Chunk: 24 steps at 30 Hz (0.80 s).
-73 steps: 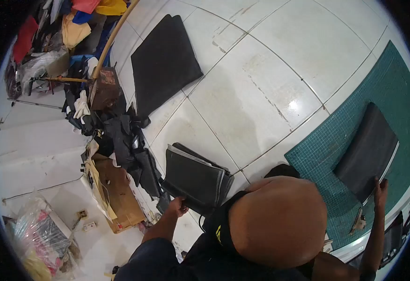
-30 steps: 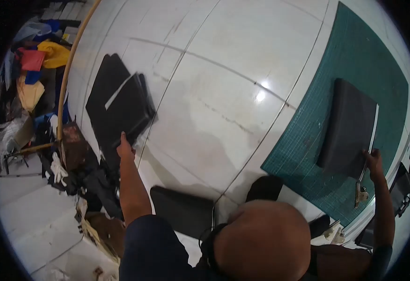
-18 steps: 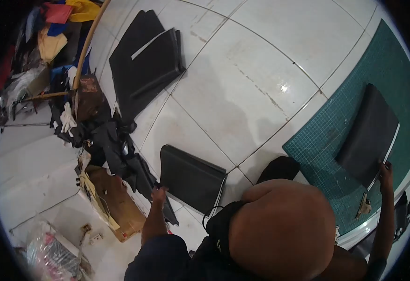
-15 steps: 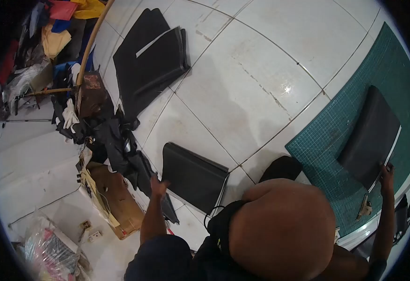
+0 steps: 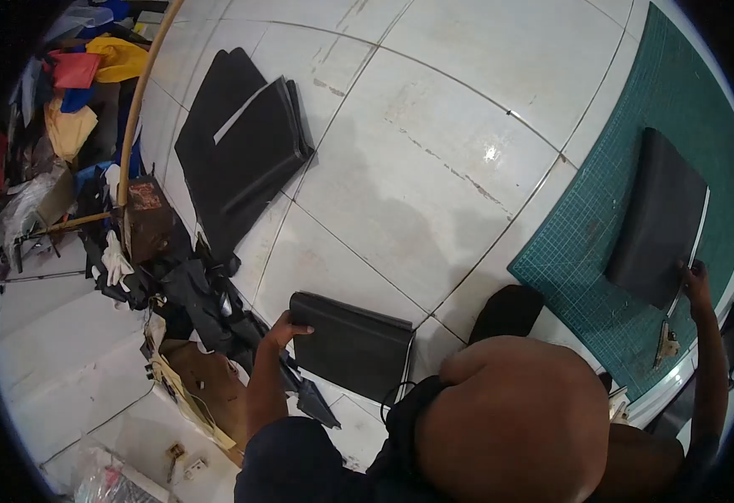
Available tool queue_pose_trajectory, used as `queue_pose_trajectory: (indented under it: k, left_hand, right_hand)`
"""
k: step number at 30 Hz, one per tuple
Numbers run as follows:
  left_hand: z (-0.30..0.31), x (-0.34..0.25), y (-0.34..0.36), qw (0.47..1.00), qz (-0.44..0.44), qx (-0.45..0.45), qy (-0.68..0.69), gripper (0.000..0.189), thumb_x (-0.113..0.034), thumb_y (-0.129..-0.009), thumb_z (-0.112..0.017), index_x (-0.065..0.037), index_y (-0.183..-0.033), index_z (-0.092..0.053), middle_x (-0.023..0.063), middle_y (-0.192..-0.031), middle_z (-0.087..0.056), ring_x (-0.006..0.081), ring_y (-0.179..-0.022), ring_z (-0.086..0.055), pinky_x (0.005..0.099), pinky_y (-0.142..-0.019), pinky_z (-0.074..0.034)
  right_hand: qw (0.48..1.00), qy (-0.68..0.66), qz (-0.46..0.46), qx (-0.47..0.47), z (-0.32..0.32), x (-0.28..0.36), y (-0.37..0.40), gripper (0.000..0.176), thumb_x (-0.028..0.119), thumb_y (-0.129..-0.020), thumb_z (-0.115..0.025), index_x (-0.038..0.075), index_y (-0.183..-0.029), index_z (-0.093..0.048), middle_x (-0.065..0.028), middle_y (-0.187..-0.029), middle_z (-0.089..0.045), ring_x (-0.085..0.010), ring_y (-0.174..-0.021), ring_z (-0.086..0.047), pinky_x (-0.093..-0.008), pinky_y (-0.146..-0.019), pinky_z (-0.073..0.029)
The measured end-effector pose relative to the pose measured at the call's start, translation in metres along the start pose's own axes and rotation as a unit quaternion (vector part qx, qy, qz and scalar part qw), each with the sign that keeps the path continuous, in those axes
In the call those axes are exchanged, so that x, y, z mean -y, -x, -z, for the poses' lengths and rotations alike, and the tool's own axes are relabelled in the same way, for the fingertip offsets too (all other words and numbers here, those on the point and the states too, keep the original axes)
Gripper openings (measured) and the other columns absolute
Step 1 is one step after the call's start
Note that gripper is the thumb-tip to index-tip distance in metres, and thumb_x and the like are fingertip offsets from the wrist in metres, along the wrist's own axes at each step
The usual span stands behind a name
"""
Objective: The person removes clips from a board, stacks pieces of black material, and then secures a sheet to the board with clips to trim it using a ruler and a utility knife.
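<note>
A folded black sheet (image 5: pixel 352 344), leather-like, lies on the floor tiles just left of my bent bare knee (image 5: pixel 514 419). My left hand (image 5: pixel 283 330) is closed at its upper left corner, thumb lying on top and the other fingers hidden beneath the edge. Off to the right, another folded black sheet (image 5: pixel 659 218) with a pale strip along its right edge rests on a green cutting mat (image 5: pixel 572 247). My right hand (image 5: pixel 696 283) pinches that sheet by its lower right edge. Just below this hand, a small metallic tool (image 5: pixel 667 344) lies on the mat.
A larger stack of folded black sheets (image 5: pixel 237 147) lies farther off on the tiles. Along the left are dark scraps (image 5: pixel 191 289), a cardboard box (image 5: pixel 203 381), a curved cane-like pole (image 5: pixel 136 109) and a heap of coloured cloth (image 5: pixel 78 71). My dark-covered foot (image 5: pixel 505 312) stands beside the mat.
My left hand has come from beside the near folded sheet onto its upper left corner and closed there. My right hand stays at the other sheet's edge. The whole view has shifted slightly.
</note>
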<state>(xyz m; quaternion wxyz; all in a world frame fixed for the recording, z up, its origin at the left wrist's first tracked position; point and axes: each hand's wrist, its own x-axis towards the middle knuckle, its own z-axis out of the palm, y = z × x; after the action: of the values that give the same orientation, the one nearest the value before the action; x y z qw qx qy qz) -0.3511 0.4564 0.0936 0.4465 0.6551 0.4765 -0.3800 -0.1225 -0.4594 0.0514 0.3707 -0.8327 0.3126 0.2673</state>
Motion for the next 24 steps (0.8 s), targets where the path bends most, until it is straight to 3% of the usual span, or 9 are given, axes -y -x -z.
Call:
queue_pose_trajectory:
  k: [8,12,15,18,24]
  left_hand:
    - [0.005,0.015,-0.007,0.999,-0.008,-0.044,-0.032,0.092,-0.018,-0.065,-0.09,0.004,-0.139,-0.041,0.0185,-0.132,-0.057,0.0316,-0.124,-0.053,0.0407,-0.11,-0.038]
    - [0.004,0.016,-0.009,0.996,-0.019,-0.071,-0.04,0.081,-0.015,-0.067,-0.088,0.003,-0.135,-0.048,0.0173,-0.128,-0.061,0.0297,-0.119,-0.057,0.0396,-0.108,-0.04]
    - [0.006,0.007,-0.006,1.0,0.017,-0.004,0.01,0.071,-0.013,-0.067,-0.088,0.003,-0.128,-0.055,0.0144,-0.122,-0.065,0.0274,-0.114,-0.06,0.0389,-0.105,-0.043]
    - [0.007,0.009,-0.01,0.999,-0.012,-0.026,0.015,0.065,-0.011,-0.067,-0.088,0.002,-0.124,-0.059,0.0115,-0.117,-0.068,0.0259,-0.11,-0.062,0.0385,-0.103,-0.045]
    - [0.064,-0.032,-0.05,0.995,-0.063,-0.06,-0.054,0.067,-0.007,-0.066,-0.088,0.002,-0.126,-0.058,0.0119,-0.116,-0.068,0.0253,-0.107,-0.064,0.0383,-0.098,-0.049]
  right_hand:
    - [0.999,-0.019,-0.041,0.001,0.001,-0.006,-0.007,0.084,0.051,-0.086,-0.071,0.003,-0.144,-0.036,-0.0226,-0.144,-0.044,-0.0374,-0.136,-0.04,-0.0542,-0.11,-0.03]
    - [0.999,-0.026,-0.036,-0.007,0.001,-0.008,-0.008,0.082,0.051,-0.086,-0.071,0.003,-0.143,-0.037,-0.0224,-0.14,-0.047,-0.0362,-0.132,-0.044,-0.0524,-0.108,-0.033]
    - [0.999,-0.023,-0.036,-0.011,0.001,-0.006,-0.005,0.082,0.051,-0.085,-0.072,0.002,-0.142,-0.038,-0.0214,-0.137,-0.049,-0.0345,-0.128,-0.048,-0.0503,-0.106,-0.036]
    - [0.999,-0.019,-0.034,-0.006,0.003,-0.01,-0.009,0.083,0.051,-0.085,-0.073,0.002,-0.141,-0.038,-0.0202,-0.135,-0.051,-0.0329,-0.124,-0.05,-0.0483,-0.103,-0.038]
    - [0.998,-0.051,-0.021,0.011,0.004,-0.008,-0.008,0.085,0.053,-0.083,-0.072,0.0,-0.141,-0.038,-0.0196,-0.133,-0.051,-0.0318,-0.126,-0.048,-0.0475,-0.102,-0.038]
